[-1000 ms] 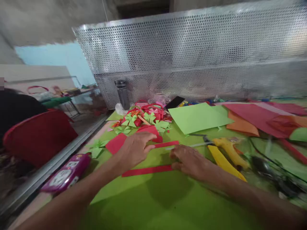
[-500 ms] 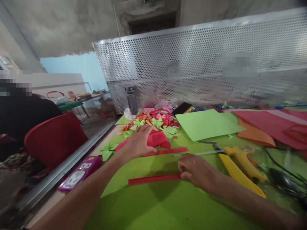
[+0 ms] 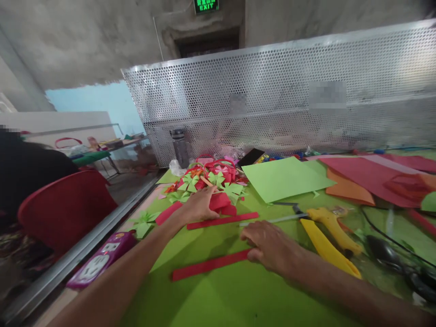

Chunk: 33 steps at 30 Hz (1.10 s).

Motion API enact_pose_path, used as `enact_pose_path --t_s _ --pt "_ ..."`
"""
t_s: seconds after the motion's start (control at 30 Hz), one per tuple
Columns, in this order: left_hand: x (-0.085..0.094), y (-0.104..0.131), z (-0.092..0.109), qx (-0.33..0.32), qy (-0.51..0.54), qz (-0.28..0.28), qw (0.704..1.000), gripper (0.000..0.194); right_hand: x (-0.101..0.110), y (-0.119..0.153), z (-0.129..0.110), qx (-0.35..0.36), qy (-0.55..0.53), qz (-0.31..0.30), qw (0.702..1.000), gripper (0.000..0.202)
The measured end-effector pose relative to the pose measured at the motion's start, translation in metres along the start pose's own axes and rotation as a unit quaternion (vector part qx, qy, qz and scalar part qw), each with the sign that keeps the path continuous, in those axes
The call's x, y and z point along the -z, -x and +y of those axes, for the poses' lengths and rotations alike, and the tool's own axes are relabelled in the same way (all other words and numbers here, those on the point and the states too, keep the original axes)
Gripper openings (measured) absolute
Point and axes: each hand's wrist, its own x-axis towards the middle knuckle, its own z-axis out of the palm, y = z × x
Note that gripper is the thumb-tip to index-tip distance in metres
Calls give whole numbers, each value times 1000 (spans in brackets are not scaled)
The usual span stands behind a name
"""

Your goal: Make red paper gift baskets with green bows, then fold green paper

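My left hand [image 3: 199, 204] reaches over the near side of a pile of craft pieces, fingers stretched forward and thumb apart, beside folded red pieces [image 3: 220, 200]. Its fingertips are partly lost among the pieces. My right hand [image 3: 267, 243] is low over the green work surface [image 3: 211, 299], fingers curled and thumb at the right end of a flat red strip [image 3: 209, 265]; the grip itself is partly hidden. A second red strip [image 3: 223, 220] lies farther back, between the hands. Light green paper flowers [image 3: 189, 182] sit in the pile.
On the right lie a yellow glue gun [image 3: 332, 222], yellow-handled scissors [image 3: 327, 247] and a black cable. Behind are a light green sheet [image 3: 286, 179], red and orange sheets and a bottle [image 3: 180, 147]. A purple box [image 3: 102, 259] is at left. A seated person is beyond the table.
The near red strip has swung, its left end now closer to me. My right hand's fingers have loosened a little. My left hand stays by the red pieces. The view has shifted slightly.
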Motion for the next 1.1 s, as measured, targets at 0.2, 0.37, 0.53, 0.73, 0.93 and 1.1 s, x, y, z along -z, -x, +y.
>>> enact_pose_path --t_s 0.2,0.37,0.53,0.73,0.93,1.1 --pt "5 15 7 -24 9 40 999 81 12 -3 -4 -73 -22 22 997 8" --pt "8 32 15 -47 4 23 999 75 15 -8 6 -92 -5 66 994 11" --pt "13 39 25 -56 -7 -7 998 78 23 -9 10 -93 19 86 992 11" --pt "18 43 36 -36 -39 -69 996 90 34 -2 4 -56 27 53 997 6" --pt "16 46 36 -39 -28 -78 996 86 23 7 10 19 12 15 1000 16" --pt "17 50 36 -67 6 -6 998 85 20 3 8 -23 -30 55 998 14"
